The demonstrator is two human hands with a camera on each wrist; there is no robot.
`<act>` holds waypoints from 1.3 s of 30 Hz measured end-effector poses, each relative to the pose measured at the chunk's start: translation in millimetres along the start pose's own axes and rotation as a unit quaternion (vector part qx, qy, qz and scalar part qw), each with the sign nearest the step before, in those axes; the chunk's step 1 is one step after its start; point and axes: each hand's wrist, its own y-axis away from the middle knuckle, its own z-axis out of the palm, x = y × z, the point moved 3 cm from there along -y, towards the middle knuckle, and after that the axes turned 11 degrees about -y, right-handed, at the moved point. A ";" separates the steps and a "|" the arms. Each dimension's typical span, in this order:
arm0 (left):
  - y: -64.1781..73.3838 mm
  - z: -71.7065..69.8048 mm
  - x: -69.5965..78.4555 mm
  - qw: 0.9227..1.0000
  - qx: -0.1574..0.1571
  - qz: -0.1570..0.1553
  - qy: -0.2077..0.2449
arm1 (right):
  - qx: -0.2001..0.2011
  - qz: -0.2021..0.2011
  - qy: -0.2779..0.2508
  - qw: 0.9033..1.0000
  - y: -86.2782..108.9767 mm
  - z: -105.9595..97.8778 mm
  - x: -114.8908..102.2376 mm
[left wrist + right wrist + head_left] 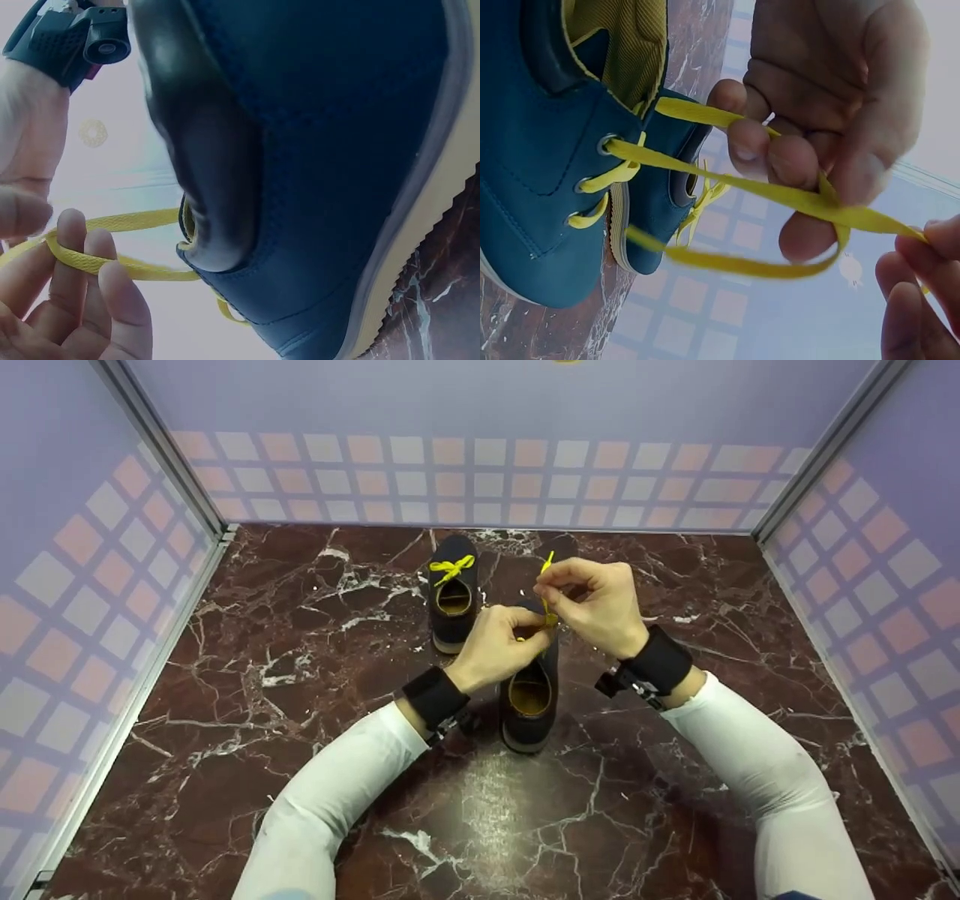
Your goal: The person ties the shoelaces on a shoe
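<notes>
A dark blue lace-up shoe (528, 727) stands on the floor, its heel towards me. Yellow shoelace (765, 187) runs from its eyelets up into both hands. My left hand (501, 649), over the front of the shoe, pinches the lace, with a strand looped around its fingers (71, 255). Slightly higher and to the right, my right hand (596, 604) pinches a length of lace between thumb and fingers, its tip poking up above them. In the right wrist view the strand stretches between the left hand (825, 127) and the right fingertips (919, 259).
To the left stands the matching shoe (454, 622), its yellow lace tied in a bow (451, 568). The floor (285, 735) is dark red marble pattern with white veins. Lilac panels (487, 405) with pink and white squares enclose it on three sides.
</notes>
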 end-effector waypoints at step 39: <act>-6.3 -1.3 -15.7 0.993 0.046 -0.058 0.087 | -0.156 0.258 -0.040 0.953 32.4 -20.3 30.5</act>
